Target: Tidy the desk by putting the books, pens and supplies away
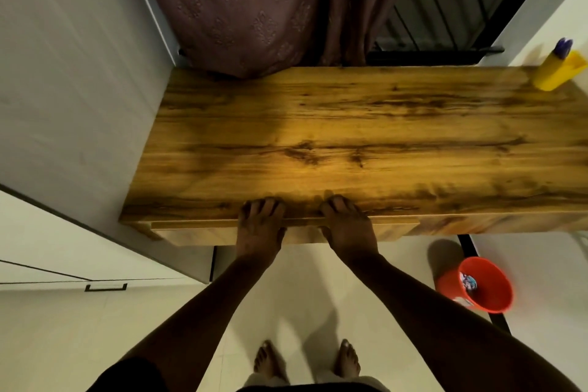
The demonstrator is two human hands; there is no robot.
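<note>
Both hands, left hand [261, 223] and right hand [346, 224], press flat-fingered on the drawer [197, 234] front at lower centre, holding nothing; stiff wood, probably slides easy pushed mid-front, while the light cup [556, 73] of pens [563, 48] sits upper right.

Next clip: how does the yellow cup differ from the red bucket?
The yellow cup stands on the desk at its far right corner; the red bucket sits on the floor below the desk's right end. The cup holds purple-tipped sticks, likely pens; the bucket holds a few small scraps. The bucket looks clearly wider than the cup. Both are open-topped containers.
</note>
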